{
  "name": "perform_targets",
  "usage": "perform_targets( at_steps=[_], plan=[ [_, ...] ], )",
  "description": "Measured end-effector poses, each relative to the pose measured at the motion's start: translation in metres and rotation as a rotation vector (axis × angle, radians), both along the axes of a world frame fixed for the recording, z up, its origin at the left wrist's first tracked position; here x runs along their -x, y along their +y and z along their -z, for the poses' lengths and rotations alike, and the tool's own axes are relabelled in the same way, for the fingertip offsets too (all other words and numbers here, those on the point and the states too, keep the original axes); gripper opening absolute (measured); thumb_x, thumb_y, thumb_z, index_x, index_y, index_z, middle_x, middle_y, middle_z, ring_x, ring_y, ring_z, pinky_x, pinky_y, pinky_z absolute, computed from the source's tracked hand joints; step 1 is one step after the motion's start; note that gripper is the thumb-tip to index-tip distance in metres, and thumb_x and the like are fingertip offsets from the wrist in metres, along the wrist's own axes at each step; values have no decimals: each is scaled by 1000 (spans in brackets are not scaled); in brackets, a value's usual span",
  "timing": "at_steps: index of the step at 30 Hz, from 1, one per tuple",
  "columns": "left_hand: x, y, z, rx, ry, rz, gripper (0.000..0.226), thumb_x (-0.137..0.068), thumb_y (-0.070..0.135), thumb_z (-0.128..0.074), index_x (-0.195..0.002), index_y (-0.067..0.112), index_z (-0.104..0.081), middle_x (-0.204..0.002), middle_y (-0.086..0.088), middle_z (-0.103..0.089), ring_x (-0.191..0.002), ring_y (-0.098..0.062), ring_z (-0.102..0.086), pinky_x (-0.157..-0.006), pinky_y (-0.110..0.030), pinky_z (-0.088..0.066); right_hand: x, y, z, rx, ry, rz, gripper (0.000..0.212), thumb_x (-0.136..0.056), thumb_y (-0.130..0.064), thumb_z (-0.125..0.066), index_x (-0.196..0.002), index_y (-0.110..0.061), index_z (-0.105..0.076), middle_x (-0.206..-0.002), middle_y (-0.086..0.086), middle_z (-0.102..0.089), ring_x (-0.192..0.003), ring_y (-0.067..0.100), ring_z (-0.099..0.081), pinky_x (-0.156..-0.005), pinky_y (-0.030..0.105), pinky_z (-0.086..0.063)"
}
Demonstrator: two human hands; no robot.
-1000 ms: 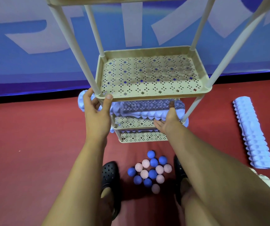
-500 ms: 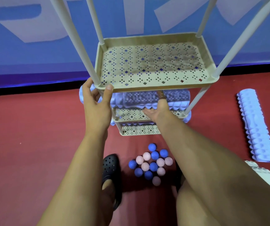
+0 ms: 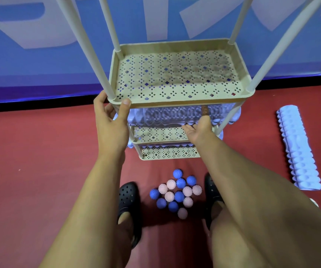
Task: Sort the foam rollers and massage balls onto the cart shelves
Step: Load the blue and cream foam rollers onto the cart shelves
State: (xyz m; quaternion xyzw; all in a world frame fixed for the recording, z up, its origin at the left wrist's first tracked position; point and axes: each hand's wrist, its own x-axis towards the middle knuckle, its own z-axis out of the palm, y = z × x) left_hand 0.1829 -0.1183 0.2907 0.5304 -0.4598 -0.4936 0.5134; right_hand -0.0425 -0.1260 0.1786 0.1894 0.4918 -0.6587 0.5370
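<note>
Foam roller (image 3: pixel 175 116) on the cart's second shelf (image 3: pixel 155 133) lay crosswise, its long axis running left to right across the head view, both ends poking past the cart posts. Right hand (image 3: pixel 201 129) reached in under the upper shelf (image 3: pixel 175 102), palm turned up, fingers fairly straight against the roller's near side; whether they curled behind it could not be told through the perforated tray. Left hand (image 3: pixel 111 120) gripped the front left corner of the cart (image 3: pixel 115 97), thumb over the upper shelf's rim and fingers round the post, apparently steadying the frame.

A second foam roller (image 3: pixel 299 147) lay on the red floor (image 3: pixel 39 151) well to the right of the cart, its long axis running away from the person. Judged from this, the right hand was the nearer one to it, and a reach out to the right would be needed. Massage balls (image 3: pixel 176 192), blue and pink, sat clustered on the floor between the person's black shoes (image 3: pixel 127 200), below both hands and about equally near to each.
</note>
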Motion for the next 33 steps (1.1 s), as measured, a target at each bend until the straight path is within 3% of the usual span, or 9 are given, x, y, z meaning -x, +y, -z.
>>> perform_targets(
  at_steps=[3, 6, 8, 10, 16, 22, 27, 30, 33],
  plan=[
    [0, -1, 2, 6, 9, 1, 46, -97, 29, -68, -138, 27, -48, -111, 3, -69, -97, -5, -63, -90, -36, -53, -1, -1, -3, 79, -31, -47, 64, -105, -35, -50, -154, -2, -26, -157, 21, -32, -145, 36, -35, -121, 49, -30],
    [0, -1, 1, 9, 16, 5, 45, -97, 28, -68, -137, 26, -48, -108, 4, -69, -94, -6, -62, -82, -31, -52, -3, -2, -4, 53, 46, -150, 45, -108, -17, -41, -149, -2, -34, -152, 25, -40, -135, 41, -48, -113, 53, -41],
    [0, -1, 0, 7, 23, 9, 45, -97, 28, -68, -137, 25, -48, -104, 6, -68, -89, -6, -60, -78, -29, -50, 0, -3, -3, 4, 100, -181, 47, -108, -12, -38, -153, -10, -28, -155, 23, -36, -130, 43, -52, -104, 57, -48],
    [0, 0, 1, 7, 25, 14, 45, -97, 28, -68, -137, 25, -48, -101, 8, -68, -86, -6, -58, -77, -28, -49, 7, -5, -4, -7, 89, -183, 50, -108, -19, -39, -156, -13, -24, -158, 18, -32, -135, 42, -48, -104, 60, -47],
    [-3, 1, 4, 8, 38, 35, 44, -97, 28, -69, -136, 25, -49, -100, 7, -68, -85, -9, -56, -75, -26, -49, 22, -10, 5, 22, 38, -198, 53, -100, -33, -59, -146, -11, -41, -147, 13, -50, -131, 35, -52, -106, 61, -44],
    [1, 0, 2, -5, 6, 8, 44, -98, 28, -67, -137, 27, -48, -106, 7, -68, -95, -4, -62, -81, -29, -53, 11, 1, 7, 31, 119, -219, 45, -106, -19, -49, -148, -10, -36, -148, 17, -47, -128, 36, -55, -94, 51, -54],
    [2, 1, 6, -1, -37, 19, 46, -98, 38, -64, -140, 34, -45, -108, 10, -67, -94, -9, -57, -87, -36, -50, 6, 3, -4, -12, 263, -325, 57, -107, -8, -41, -157, -8, -15, -157, 21, -34, -134, 37, -51, -108, 48, -48],
    [1, 2, 8, 4, -59, 39, 50, -99, 40, -62, -145, 36, -42, -121, 8, -67, -105, -10, -58, -102, -49, -48, 5, 11, -1, -75, 419, -559, 56, -108, -18, -42, -155, -4, -16, -149, 18, -45, -128, 32, -58, -108, 43, -46],
    [2, 6, 7, 25, -73, 67, 60, -102, 35, -59, -155, 38, -30, -142, 8, -59, -131, -7, -54, -117, -50, -39, 15, 22, 12, -160, 758, -828, 49, -94, -43, -55, -129, -10, -43, -121, 11, -64, -114, 31, -66, -104, 49, -48]
  ],
)
